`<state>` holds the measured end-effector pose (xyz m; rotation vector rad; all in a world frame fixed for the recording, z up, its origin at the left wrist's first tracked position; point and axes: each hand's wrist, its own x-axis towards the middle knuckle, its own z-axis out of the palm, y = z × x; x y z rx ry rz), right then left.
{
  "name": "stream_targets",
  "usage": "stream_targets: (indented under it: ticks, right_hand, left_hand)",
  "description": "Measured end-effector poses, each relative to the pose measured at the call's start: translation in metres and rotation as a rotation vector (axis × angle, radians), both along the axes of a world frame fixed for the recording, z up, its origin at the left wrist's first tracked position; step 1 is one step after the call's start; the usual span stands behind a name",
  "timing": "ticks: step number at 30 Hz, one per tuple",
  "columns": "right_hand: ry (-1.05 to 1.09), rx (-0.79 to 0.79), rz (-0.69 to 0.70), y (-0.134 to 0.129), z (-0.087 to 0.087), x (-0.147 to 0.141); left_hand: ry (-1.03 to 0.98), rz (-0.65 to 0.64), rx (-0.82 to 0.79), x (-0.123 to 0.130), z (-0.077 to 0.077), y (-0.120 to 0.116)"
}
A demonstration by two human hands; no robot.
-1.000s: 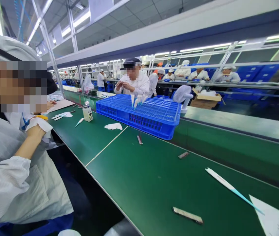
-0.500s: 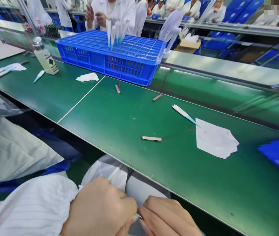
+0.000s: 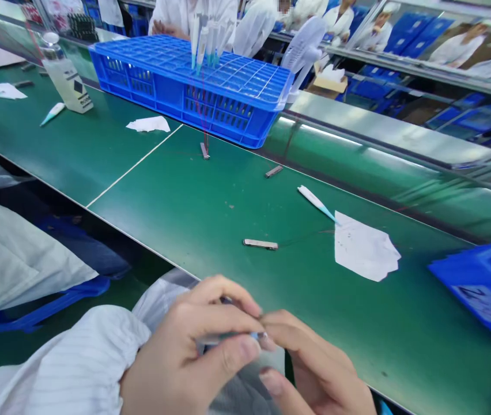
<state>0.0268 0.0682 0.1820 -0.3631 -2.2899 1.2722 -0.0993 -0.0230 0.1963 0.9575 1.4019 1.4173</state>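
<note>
Bottom centre: your left hand (image 3: 189,340) and right hand (image 3: 314,363) meet, fingers curled — together pinching a slim blue-tipped strip (image 3: 232,336) — just off the edge of the green workbench (image 3: 163,190).

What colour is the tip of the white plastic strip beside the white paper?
Light blue tip, clear in the head view.

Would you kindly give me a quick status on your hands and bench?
Left hand, right hand pinching small blue-tipped piece. Metal strip, white paper on green bench beyond.
</note>
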Motion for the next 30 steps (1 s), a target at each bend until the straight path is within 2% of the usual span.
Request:
stream_targets:
  ticks: [3,6,8,11,14,16,20,26,30]
  right_hand:
    - [-0.007,-0.164,-0.1,-0.009,0.002,-0.005]
    - [-0.014,-0.322,-0.147,-0.016,0.001,-0.004]
    - [-0.036,-0.368,-0.133,-0.017,0.003,0.0]
    - [-0.066,-0.21,-0.136,-0.016,0.012,0.005]
    - [-0.086,-0.006,-0.108,-0.012,0.023,0.004]
    - [-0.072,0.076,-0.075,-0.01,0.026,0.002]
    - [-0.095,0.155,-0.047,-0.01,0.026,-0.001]
    - [-0.067,0.264,-0.122,-0.012,0.026,-0.004]
    - [-0.176,0.294,-0.102,-0.01,0.033,-0.001]
  left_hand:
    - [-0.273,0.114,-0.011,0.009,-0.005,0.005]
    - [-0.46,0.122,-0.002,0.016,-0.008,0.007]
    - [-0.517,0.149,0.027,0.017,-0.011,0.006]
    - [-0.462,0.22,0.108,0.012,-0.014,0.003]
    - [-0.35,0.231,0.167,0.007,-0.013,-0.002]
    - [-0.282,0.247,0.19,0.006,-0.011,-0.005]
    - [-0.195,0.254,0.17,0.005,-0.007,-0.008]
    - [-0.091,0.25,0.152,0.003,-0.006,-0.007]
    - [-0.043,0.268,0.191,0.007,-0.008,-0.007]
